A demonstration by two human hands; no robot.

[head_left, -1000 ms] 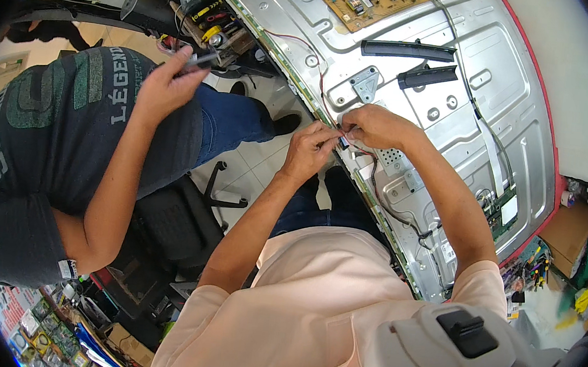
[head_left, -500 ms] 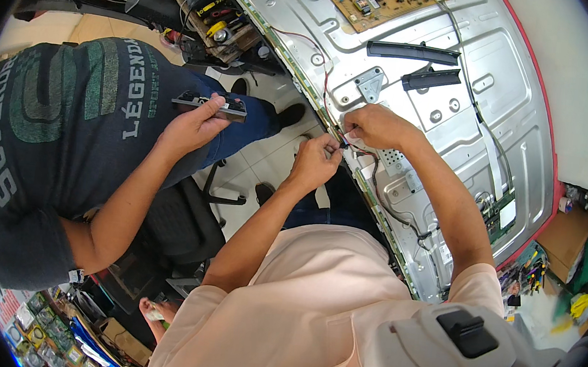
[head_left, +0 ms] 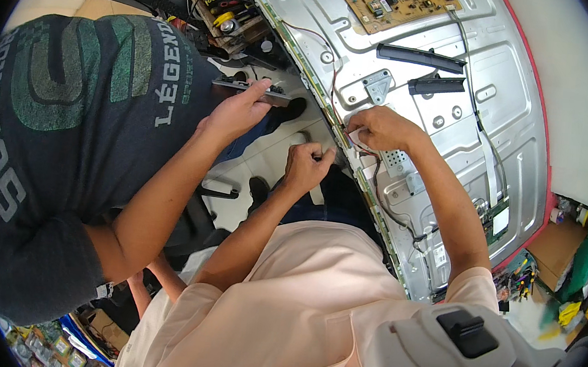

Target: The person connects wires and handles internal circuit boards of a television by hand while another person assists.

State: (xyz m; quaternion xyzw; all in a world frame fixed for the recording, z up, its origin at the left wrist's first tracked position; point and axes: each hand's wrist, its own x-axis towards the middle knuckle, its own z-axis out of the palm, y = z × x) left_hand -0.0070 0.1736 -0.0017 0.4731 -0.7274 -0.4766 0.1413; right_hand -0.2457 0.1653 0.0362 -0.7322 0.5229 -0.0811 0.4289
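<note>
the cable (head_left: pixel 399 222) slants lower-right along the panel (head_left: pixel 519 127); right hand (head_left: pixel 384 130) narrows at its upper end, left hand (head_left: pixel 305 169) curls nearby, holds unclear.

Wide fisheye worn on head, looking down at hands (head_left: pixel 383 128) from near.

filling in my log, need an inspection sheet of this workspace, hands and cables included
Surface: ridged silver metal panel.
Job's things: tan circuit board and smaller green circuit board, both on the panel.
Clutter: two black strips lying on the panel.
Hands: right hand at the panel's near edge, hold unclear; left hand off the panel, nothing seen in it.
Cables: thin red wire by the near edge; long dark cable and white ribbon farther across.
Surroundings: co-worker at left holding a flat dark part; tools beyond; cardboard box at right.
</note>
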